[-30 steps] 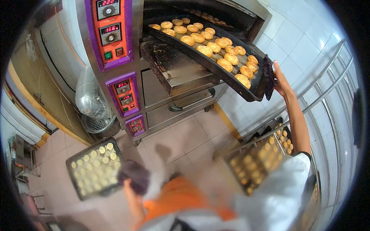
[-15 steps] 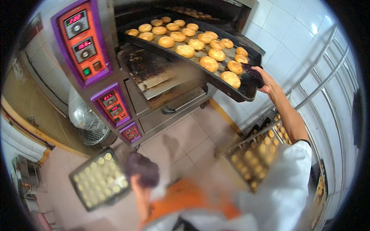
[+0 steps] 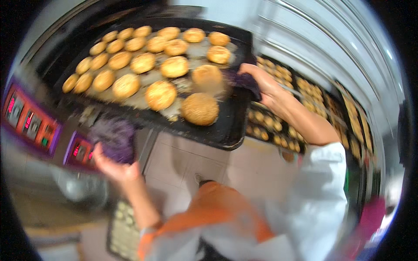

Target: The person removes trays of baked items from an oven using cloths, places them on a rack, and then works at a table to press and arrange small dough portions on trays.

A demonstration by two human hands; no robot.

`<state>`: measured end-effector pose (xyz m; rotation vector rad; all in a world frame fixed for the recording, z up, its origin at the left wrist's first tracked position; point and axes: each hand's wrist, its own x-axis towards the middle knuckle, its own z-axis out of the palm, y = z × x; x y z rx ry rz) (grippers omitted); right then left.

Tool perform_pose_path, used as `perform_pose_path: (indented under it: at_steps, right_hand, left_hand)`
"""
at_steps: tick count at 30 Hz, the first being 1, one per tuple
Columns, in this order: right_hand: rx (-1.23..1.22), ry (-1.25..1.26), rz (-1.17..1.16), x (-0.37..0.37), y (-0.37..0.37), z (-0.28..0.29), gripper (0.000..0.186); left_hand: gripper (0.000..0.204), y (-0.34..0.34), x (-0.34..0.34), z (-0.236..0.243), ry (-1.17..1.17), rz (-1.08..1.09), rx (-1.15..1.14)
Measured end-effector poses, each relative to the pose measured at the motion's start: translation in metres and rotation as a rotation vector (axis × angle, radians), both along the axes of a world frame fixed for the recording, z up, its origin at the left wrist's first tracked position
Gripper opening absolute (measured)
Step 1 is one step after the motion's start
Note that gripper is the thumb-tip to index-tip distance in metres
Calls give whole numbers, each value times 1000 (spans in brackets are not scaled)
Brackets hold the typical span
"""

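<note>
A large black baking tray [image 3: 226,138] of golden-brown round pastries [image 3: 160,95] spans the upper left and middle of the view. My right hand [image 3: 263,85] grips its right end through a dark purple cloth [image 3: 244,82]. Below the tray's near edge, my left hand [image 3: 116,168] holds another purple cloth [image 3: 114,138]. That cloth comes up close to the tray's underside; whether it touches cannot be made out. The pastries lie in rows on a stained sheet, and the tray appears tilted.
The oven's orange and purple control panels [image 3: 31,122] stand at the left. A metal rack [image 3: 300,19] is on the right, beside trays of pastries [image 3: 313,93]. On the floor below lies a tray of pale dough pieces [image 3: 115,237]. Pink cloth [image 3: 370,222] shows at the lower right.
The tray has come out from the oven mouth, nearer to me, with my right hand still on its end. My left hand has risen with its cloth to beneath the tray's near side. My view has turned right.
</note>
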<state>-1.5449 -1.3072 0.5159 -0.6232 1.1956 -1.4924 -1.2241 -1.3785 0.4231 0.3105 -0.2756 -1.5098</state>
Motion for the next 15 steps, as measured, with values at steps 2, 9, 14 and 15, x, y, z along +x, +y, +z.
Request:
perform_pose_path:
  at_steps: [2, 9, 14, 15]
  right_hand:
    - [-7, 70, -123, -2, 44, -9, 9]
    - [6, 151, -526, 8, 210, -29, 11]
    - [164, 168, -965, 25, 308, -66, 18]
    - [187, 186, -1023, 25, 330, -74, 19]
  left_hand:
    - [41, 5, 14, -8, -56, -200, -107]
    - [49, 82, -3, -29, -186, -582, -26]
    - [55, 131, -16, -37, -192, -897, 41]
    - [56, 138, -19, -39, -181, -964, 51]
